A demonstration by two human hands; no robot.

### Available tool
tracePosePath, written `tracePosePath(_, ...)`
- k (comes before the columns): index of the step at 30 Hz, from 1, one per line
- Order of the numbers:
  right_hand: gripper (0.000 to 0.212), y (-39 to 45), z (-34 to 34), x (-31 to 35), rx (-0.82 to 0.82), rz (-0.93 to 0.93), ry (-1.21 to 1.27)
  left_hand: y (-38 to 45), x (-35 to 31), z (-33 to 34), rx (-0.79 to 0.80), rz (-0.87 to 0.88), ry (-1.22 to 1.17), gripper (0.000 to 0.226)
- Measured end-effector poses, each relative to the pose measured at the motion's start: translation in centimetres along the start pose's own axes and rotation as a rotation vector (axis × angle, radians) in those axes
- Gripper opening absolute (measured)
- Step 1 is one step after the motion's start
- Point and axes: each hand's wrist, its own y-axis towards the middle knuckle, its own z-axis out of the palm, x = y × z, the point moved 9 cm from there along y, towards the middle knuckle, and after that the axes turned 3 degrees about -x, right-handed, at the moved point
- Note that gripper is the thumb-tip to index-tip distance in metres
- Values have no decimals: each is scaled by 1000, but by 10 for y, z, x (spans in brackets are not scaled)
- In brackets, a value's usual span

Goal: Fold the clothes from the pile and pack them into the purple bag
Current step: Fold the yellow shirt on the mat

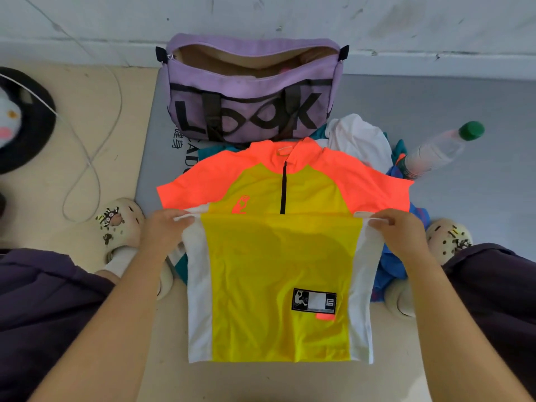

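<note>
**Folding the bright shirt**

Now my left hand [165,227] pinches one bottom corner of the zip shirt [278,256], and my right hand [397,227] pinches the other corner. My fingers are closed tight on the white edges. I hold the bottom hem up over the middle of the shirt, just under the short black zip [283,188]. The orange sleeves [362,181] lie flat and wide on both sides.

I think I am in the middle of folding this shirt in half, bottom to top. Next I should lay the hem down near the orange collar and press it smooth. The sleeves stick out, so they need tucking in too, or the shirt will be too wide.

Under and behind the shirt is the pile of clothes [359,140], with white, blue and teal ones waiting. The purple bag [252,91] sits just past the pile, by the wall, with its top open. I can see only a little pink bit inside it, so most of the packing is not done.

A plastic bottle [438,152] with a green cap lies beside the pile on the right. My slippers [119,224] are close on both sides. A white cable [95,140] loops on the floor to the left. Nothing blocks the way to the bag.
</note>
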Motion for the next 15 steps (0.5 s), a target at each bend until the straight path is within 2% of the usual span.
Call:
tracePosePath(2,14,4,-10,8,-106,-62,43,1,-15,-11,-145,167,164,12)
tracePosePath(4,10,7,-8,15,-97,-41,209,2,-34,-5,-118,273,250,21)
tracePosePath(5,7,7,-2,18,-61,-5,314,2,-43,3,-52,285,213,25)
tracePosePath(8,9,11,9,21,0,48,441,-1,-57,20,102,204,-67,30)
tracePosePath(10,10,16,11,11,-10,100,427,2,-48,16,40,112,-152,22)
tracePosePath(12,13,20,9,-6,-57,158,367,7,-33,7,-43,54,-94,15)
tracePosePath(15,8,27,8,-20,-99,160,221,14,-24,1,-89,100,78,19)
